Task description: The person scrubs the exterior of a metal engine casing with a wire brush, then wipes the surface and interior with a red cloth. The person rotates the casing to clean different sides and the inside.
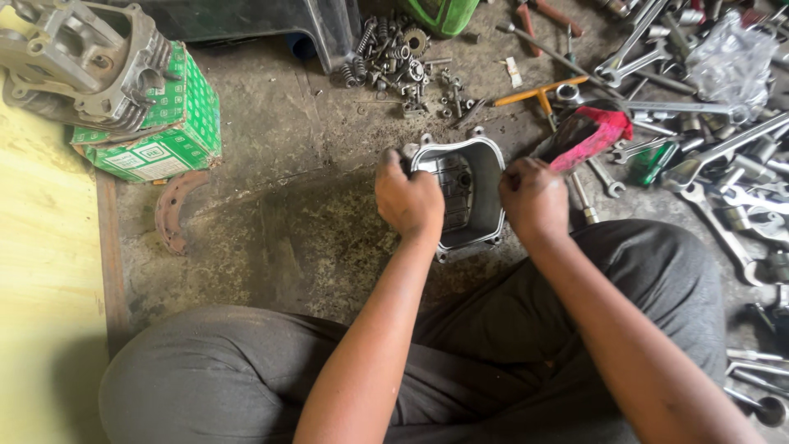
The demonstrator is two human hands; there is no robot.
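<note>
On the grimy floor (271, 238), the metal cover (464, 193) (hollow up) sits between both hands.

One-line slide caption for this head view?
Seated on a workshop floor, left hand and right hand grip a metal engine cover amid scattered wrenches.

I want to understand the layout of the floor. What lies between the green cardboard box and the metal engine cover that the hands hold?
In the head view, a rusty curved brake shoe lies beside the green cardboard box; from there to the metal engine cover is bare, stained concrete floor.
</note>
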